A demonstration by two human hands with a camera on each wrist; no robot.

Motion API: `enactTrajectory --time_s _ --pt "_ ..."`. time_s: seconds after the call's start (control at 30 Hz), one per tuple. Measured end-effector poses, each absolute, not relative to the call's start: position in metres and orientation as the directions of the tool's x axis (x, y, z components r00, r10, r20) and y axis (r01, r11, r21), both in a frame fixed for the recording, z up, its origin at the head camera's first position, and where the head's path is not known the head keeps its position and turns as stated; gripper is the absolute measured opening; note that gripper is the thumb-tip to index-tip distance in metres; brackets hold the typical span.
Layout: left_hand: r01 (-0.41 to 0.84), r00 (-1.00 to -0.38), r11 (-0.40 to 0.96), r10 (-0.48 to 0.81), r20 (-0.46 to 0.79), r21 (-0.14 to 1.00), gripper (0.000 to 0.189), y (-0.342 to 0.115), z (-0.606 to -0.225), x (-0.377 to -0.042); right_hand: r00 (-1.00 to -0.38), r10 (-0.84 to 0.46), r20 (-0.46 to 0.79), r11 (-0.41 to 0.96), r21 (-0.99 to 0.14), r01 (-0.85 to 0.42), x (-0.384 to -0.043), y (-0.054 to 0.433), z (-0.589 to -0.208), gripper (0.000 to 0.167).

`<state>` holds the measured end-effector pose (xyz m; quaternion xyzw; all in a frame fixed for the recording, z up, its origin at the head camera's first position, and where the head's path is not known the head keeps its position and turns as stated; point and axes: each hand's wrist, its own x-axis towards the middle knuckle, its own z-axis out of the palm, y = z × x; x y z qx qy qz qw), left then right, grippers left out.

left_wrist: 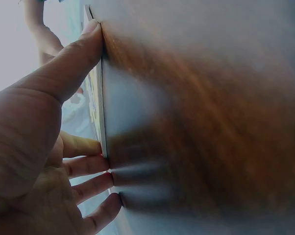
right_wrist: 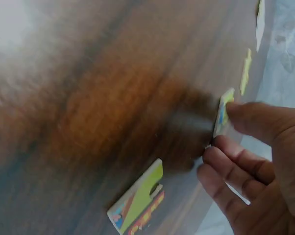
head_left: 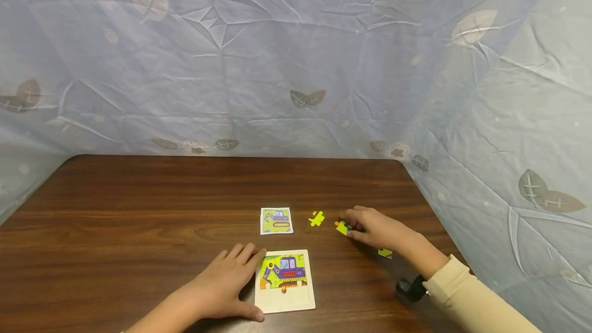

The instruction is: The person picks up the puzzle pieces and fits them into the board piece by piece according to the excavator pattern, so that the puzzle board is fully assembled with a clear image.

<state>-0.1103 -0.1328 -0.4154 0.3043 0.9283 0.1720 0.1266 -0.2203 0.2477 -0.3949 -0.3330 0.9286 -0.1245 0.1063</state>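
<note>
A square wooden jigsaw board (head_left: 284, 303) lies near the front of the table, its upper part filled with a purple excavator picture and its lower part bare wood. My left hand (head_left: 226, 282) rests along the board's left edge, fingers spread, thumb at the near corner. To the right, my right hand (head_left: 376, 227) pinches a yellow-green puzzle piece (head_left: 342, 228) between thumb and fingers. In the right wrist view, the thumb lies on that piece (right_wrist: 222, 115) and a fingertip is at its lower edge. Whether it is lifted I cannot tell.
Another yellow-green puzzle piece (head_left: 317, 218) lies left of my right hand. A third piece (right_wrist: 142, 196) with a red and yellow strip sits under the right forearm. Behind the board is a small excavator picture card (head_left: 276, 221). Patterned cloth (head_left: 259, 66) encloses the table's back and sides.
</note>
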Motion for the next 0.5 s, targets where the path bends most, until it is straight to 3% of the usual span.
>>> enactTrajectory --time_s 0.23,0.5 --pt "0.517 -0.780 0.755 0.610 -0.141 0.404 0.124 -0.1316 -0.4156 -0.1104 -0.714 -0.692 -0.107 0.705 -0.312 -0.637 -0.2213 0.2544 -0.3975 0.041" --pt "0.522 -0.782 0.756 0.609 -0.133 0.395 0.124 -0.1319 -0.4161 -0.1111 -0.728 -0.680 -0.091 0.715 -0.305 -0.629 -0.2229 0.2507 -0.3978 0.029"
